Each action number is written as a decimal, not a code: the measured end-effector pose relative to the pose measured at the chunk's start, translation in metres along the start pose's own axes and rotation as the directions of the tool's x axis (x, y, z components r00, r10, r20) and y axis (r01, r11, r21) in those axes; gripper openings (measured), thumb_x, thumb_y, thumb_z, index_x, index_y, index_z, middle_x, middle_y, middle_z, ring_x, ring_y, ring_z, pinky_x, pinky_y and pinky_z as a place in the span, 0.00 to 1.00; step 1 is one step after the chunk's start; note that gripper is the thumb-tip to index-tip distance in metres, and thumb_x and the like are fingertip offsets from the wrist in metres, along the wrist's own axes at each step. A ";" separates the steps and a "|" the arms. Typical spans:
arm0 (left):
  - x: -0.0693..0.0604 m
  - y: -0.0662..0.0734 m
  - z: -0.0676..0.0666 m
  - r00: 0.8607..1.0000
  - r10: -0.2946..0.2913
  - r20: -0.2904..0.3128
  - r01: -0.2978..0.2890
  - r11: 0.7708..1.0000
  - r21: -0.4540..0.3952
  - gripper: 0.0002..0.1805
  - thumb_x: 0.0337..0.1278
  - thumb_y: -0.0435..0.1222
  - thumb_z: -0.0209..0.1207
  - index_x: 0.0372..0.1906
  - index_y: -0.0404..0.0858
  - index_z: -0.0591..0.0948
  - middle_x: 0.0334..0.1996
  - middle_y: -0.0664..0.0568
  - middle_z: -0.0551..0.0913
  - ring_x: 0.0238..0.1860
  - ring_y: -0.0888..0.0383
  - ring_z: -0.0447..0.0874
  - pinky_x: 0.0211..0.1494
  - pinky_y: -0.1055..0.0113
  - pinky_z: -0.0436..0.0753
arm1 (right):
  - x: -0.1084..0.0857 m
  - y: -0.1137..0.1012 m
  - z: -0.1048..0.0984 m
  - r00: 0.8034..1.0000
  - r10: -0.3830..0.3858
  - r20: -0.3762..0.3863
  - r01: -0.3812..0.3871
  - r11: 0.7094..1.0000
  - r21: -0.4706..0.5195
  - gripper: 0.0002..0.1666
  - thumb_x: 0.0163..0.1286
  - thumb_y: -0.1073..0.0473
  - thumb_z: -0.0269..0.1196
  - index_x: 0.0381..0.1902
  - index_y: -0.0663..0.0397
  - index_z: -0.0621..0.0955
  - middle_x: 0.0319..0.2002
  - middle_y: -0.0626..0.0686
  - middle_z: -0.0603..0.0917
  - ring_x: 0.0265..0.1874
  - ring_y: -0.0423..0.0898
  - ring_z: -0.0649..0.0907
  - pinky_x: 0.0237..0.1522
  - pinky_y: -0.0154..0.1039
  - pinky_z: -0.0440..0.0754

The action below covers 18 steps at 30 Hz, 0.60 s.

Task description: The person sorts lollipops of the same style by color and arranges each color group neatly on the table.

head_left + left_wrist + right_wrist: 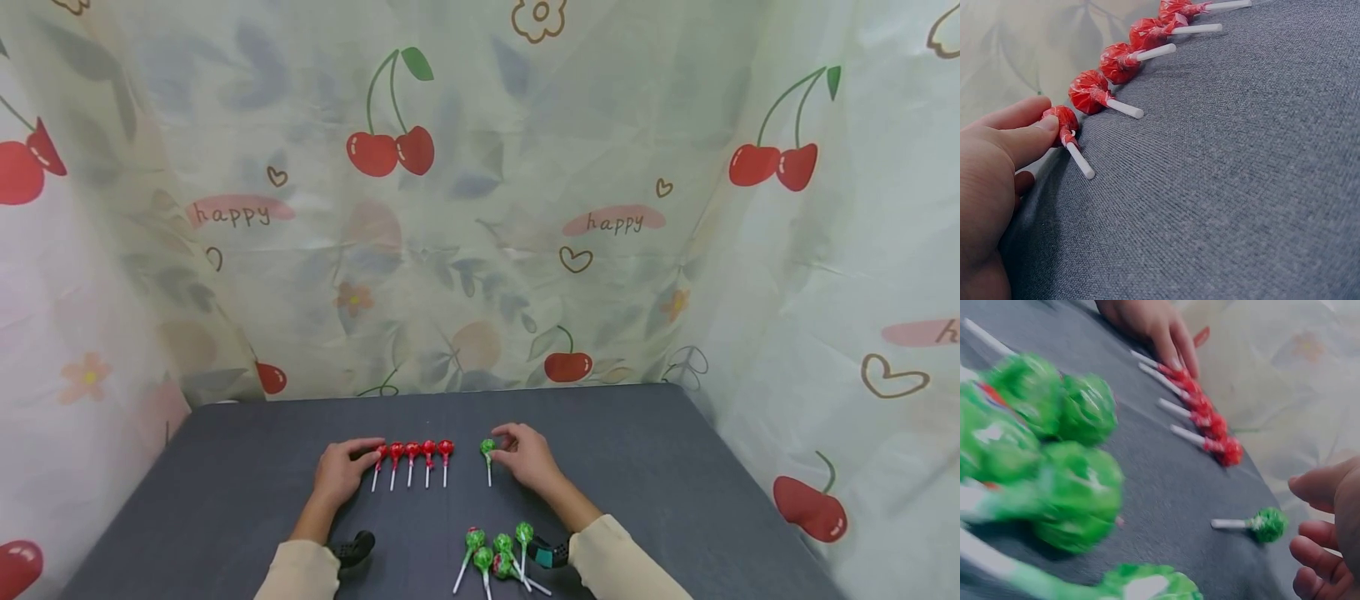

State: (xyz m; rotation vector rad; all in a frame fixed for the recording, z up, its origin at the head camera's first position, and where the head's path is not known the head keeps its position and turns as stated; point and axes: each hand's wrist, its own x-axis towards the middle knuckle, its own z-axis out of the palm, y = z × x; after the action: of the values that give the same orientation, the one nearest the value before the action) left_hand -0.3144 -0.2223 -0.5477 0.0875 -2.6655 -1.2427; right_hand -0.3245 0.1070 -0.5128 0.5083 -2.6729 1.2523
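My left hand (339, 475) pinches the wrapped head of the leftmost red lollipop (1066, 125) between thumb and index finger. That lollipop ends a row of several red lollipops, one of them a red lollipop (446, 448) at the right end, all lying with white sticks toward me. To the right of the row lies a single green lollipop (488, 447), its stick also pointing my way. My right hand (529, 457) is beside its head, with thumb and fingers spread; the right wrist view shows a gap between them and the candy.
Nearer to me lies a loose cluster of green lollipops (483, 558), some overlapping, their sticks at different angles. Everything rests on a dark grey cloth-covered table (645, 467). A cherry-patterned curtain (480, 275) stands behind the table and along its sides.
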 end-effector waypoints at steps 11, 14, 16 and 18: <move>-0.001 0.001 -0.001 1.000 0.011 -0.005 -0.011 1.000 0.007 0.13 0.61 0.37 0.64 0.50 0.44 0.87 0.50 0.45 0.84 0.57 0.42 0.77 0.60 0.42 0.70 | -0.025 -0.026 0.000 0.993 -0.060 0.106 0.049 0.993 0.107 0.14 0.63 0.59 0.69 0.45 0.59 0.84 0.27 0.44 0.78 0.25 0.40 0.75 0.26 0.34 0.75; -0.001 0.001 -0.001 1.000 0.010 -0.002 -0.010 1.000 0.006 0.13 0.61 0.37 0.64 0.50 0.45 0.87 0.50 0.45 0.84 0.57 0.42 0.77 0.60 0.42 0.70 | -0.031 -0.030 0.002 0.983 -0.077 0.165 0.058 0.992 0.114 0.15 0.62 0.58 0.70 0.45 0.59 0.84 0.26 0.43 0.78 0.23 0.39 0.75 0.25 0.34 0.74; -0.001 0.002 -0.002 1.000 0.011 -0.001 -0.011 1.000 0.009 0.13 0.61 0.37 0.64 0.50 0.45 0.87 0.50 0.45 0.84 0.57 0.42 0.77 0.60 0.42 0.70 | -0.035 -0.032 0.004 0.974 -0.092 0.206 0.068 0.991 0.117 0.16 0.62 0.57 0.70 0.45 0.59 0.84 0.25 0.42 0.78 0.23 0.38 0.75 0.25 0.33 0.74; -0.002 0.002 -0.002 1.000 0.006 0.001 -0.006 1.000 0.011 0.13 0.60 0.37 0.65 0.50 0.45 0.87 0.50 0.45 0.84 0.57 0.42 0.77 0.60 0.42 0.70 | -0.039 -0.034 0.005 0.963 -0.114 0.243 0.087 0.989 0.119 0.16 0.62 0.57 0.70 0.45 0.59 0.84 0.25 0.42 0.78 0.22 0.37 0.75 0.25 0.33 0.74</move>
State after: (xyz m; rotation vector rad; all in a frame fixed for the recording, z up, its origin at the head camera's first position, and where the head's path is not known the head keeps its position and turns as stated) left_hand -0.3124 -0.2225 -0.5451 0.0813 -2.6711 -1.2273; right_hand -0.2757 0.0920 -0.5023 0.8595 -2.7459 1.3926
